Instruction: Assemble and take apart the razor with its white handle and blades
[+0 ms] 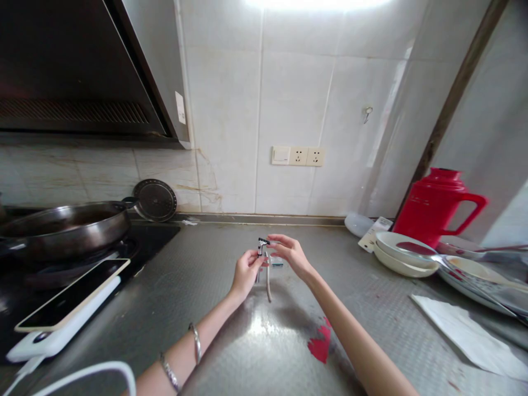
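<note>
Silver and black marked the small T-shaped piece [260, 248] in the head view, which stood upright at six o'clock, just below the centre and above the grey metal worktop [231, 352]. The left hand [245, 273] came up from seven o'clock and held the piece pinched narrowly between thumb and fingers; two silver bangles [197, 344] ringed that forearm. The right hand [292, 255] came in from five o'clock, its fingers loosely stretched and the tips at the black top of the piece; whether they gripped it or merely rested there, I could not tell. A thin beige strip [269, 286] and a small green-edged packet [277, 263] showed just below the hands, the packet partly hidden.

A red scrap [320, 346] lay on the worktop at five o'clock, and a white paper napkin [470, 341] at four. The red thermos jug [431, 206] stood at three o'clock behind stacked white bowls [406, 269]. A steel pan [82, 223] sat on the black hob at nine o'clock, with a smartphone [74, 297] at eight.
</note>
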`<state>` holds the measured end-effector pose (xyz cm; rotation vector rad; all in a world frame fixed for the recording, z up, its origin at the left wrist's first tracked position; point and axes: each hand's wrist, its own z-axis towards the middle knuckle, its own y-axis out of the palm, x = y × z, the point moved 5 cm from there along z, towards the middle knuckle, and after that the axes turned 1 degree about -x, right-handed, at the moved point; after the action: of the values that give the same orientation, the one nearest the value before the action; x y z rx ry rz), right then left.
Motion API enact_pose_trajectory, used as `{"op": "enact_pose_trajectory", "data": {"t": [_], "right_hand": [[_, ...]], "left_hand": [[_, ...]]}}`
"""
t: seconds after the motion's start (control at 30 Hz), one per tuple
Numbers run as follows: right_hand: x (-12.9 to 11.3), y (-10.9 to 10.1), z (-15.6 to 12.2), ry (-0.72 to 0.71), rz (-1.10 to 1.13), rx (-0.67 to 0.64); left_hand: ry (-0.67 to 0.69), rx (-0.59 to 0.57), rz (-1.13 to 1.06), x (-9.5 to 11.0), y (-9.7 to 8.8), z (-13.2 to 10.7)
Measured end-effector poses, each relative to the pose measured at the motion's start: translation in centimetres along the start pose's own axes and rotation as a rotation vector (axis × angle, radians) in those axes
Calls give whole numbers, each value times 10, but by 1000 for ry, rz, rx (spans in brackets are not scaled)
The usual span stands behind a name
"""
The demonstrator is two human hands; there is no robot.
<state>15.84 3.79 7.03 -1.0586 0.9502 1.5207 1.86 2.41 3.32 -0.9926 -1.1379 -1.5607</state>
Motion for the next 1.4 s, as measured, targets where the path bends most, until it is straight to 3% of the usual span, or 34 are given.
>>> {"op": "enact_pose_trajectory", "data": {"t": [0.17, 0.27, 0.4, 0.53, 0.73, 0.9, 1.03, 1.2, 1.4], "right_hand": [[10, -9, 4, 110, -219, 114], [17, 2, 4, 129, -362, -36], [18, 27, -6, 120, -346, -292], [20, 41, -12, 113, -322, -381], [26, 46, -13, 120, -390, -318], [37, 36, -6, 100, -598, -174], [50, 22, -3, 171, -874, -21], [55, 18, -9, 327, -1093, 51], [47, 25, -15, 353, -1261, 90]], "left_hand": [[27, 86, -2, 5, -12, 9], [1, 89, -29, 6, -15, 12], [-58, 50, -172, 4, -15, 13], [-100, -6, -247, 2, -14, 13], [-147, -53, -248, -8, -15, 17], [-275, 201, -97, -24, -38, 19], [-265, 359, -62, -26, -55, 21], [-239, 394, -64, -23, -57, 22], [-230, 392, -55, -21, -55, 21]]}}
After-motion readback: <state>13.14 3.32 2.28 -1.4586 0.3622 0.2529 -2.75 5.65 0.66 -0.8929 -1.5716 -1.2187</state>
